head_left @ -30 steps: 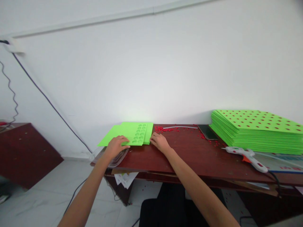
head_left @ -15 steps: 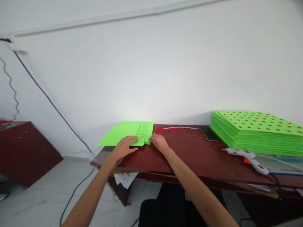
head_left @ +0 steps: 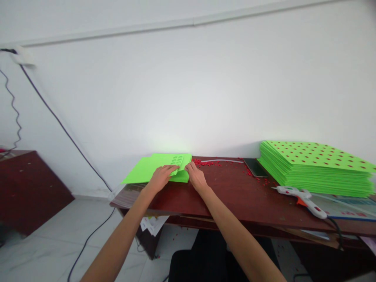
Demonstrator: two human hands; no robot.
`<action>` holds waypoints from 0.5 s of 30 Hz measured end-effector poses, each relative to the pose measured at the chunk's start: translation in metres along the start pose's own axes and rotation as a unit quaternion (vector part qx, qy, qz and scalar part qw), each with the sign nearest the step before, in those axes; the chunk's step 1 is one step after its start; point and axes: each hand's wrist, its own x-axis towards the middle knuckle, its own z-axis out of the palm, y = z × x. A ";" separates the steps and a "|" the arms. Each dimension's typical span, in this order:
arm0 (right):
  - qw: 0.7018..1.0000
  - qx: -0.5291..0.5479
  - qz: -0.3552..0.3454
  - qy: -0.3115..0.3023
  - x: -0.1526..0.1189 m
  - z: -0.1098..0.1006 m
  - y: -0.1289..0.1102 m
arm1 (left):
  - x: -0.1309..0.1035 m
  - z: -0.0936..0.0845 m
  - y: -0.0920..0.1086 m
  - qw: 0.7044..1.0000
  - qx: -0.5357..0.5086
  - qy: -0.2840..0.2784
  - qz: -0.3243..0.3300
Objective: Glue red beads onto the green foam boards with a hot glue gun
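Observation:
Bright green sheets (head_left: pixel 141 172) lie at the left end of the desk. On their right part rests a narrow green strip (head_left: pixel 177 159) with rows of rounded shapes. My left hand (head_left: pixel 161 177) is closed on the near end of this strip, fingers over its top. My right hand (head_left: pixel 196 175) pinches the right edge of a green sheet, which bends up slightly there. The fingers partly hide both gripped edges.
A tall stack of red-dotted green sheets (head_left: pixel 311 172) stands at right. Before it lies a white glue gun (head_left: pixel 302 199) with a cord. A dark phone (head_left: pixel 255 168), a thin whitish stick (head_left: pixel 221 160) and scattered small red pieces (head_left: pixel 202 163) lie along the back of the desk (head_left: pixel 223 196).
My left hand has moved from lying spread on the patterned strip to gripping its near end, now raised and bent. My right hand stays at the sheet's edge. The view shifted slightly.

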 end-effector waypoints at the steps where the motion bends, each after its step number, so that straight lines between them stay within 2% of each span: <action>1: 1.000 0.015 0.006 0.007 0.000 0.000 0.000 | 0.001 0.000 0.001 1.000 -0.010 0.002 -0.002; 8: 0.983 0.167 0.036 0.062 -0.003 0.009 0.010 | -0.007 0.010 0.000 0.996 -0.074 0.009 -0.041; 11: 0.970 0.230 0.050 0.067 -0.001 0.017 0.012 | -0.010 0.013 0.003 0.997 -0.056 0.011 -0.045; 15: 0.953 0.282 0.090 0.070 0.005 0.025 0.013 | -0.010 0.014 0.005 0.998 -0.014 -0.031 -0.050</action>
